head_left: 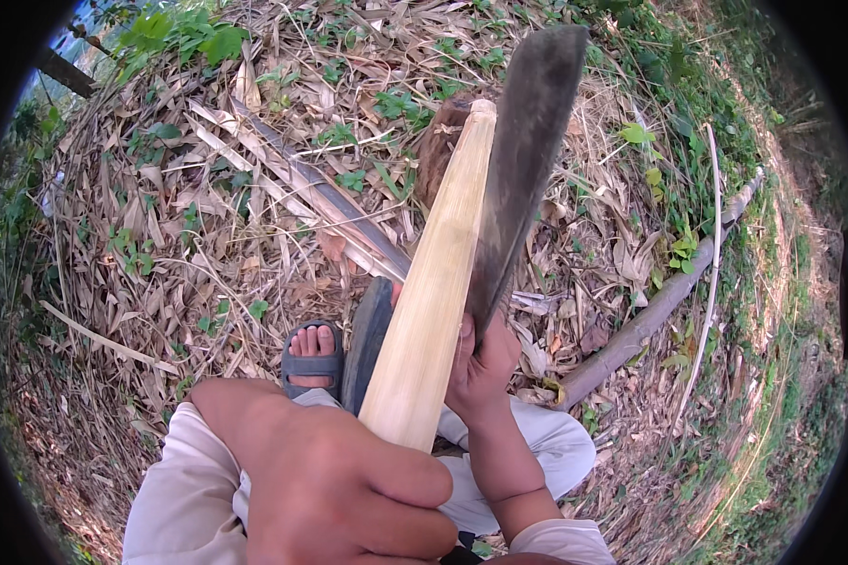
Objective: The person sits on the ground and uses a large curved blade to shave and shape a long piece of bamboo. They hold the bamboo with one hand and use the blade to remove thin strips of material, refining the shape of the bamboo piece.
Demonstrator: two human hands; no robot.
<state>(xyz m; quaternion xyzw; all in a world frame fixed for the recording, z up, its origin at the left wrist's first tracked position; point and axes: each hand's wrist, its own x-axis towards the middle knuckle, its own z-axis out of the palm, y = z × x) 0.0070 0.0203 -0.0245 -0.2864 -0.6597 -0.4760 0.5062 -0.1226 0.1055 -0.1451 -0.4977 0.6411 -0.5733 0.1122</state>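
Note:
Close below me, my left hand (339,476) is closed round the thick near end of a pale, peeled wooden stake (433,282). The stake slants up and away, narrowing toward its far end, which overlaps a brown stump (435,155) in the picture; I cannot tell whether they touch. My right hand (485,365) grips a machete (528,160), its handle mostly hidden by the fingers. Its broad dark blade points up and away along the right side of the stake, close against it. Whether blade and wood touch cannot be seen.
Dry leaves (283,207) cover the ground, with green plants around. Split dark strips (320,193) lie beyond my sandalled foot (313,353). A long pole (641,325) and a thin stick (711,273) lie at the right. My bent knee (561,447) is beside my right forearm.

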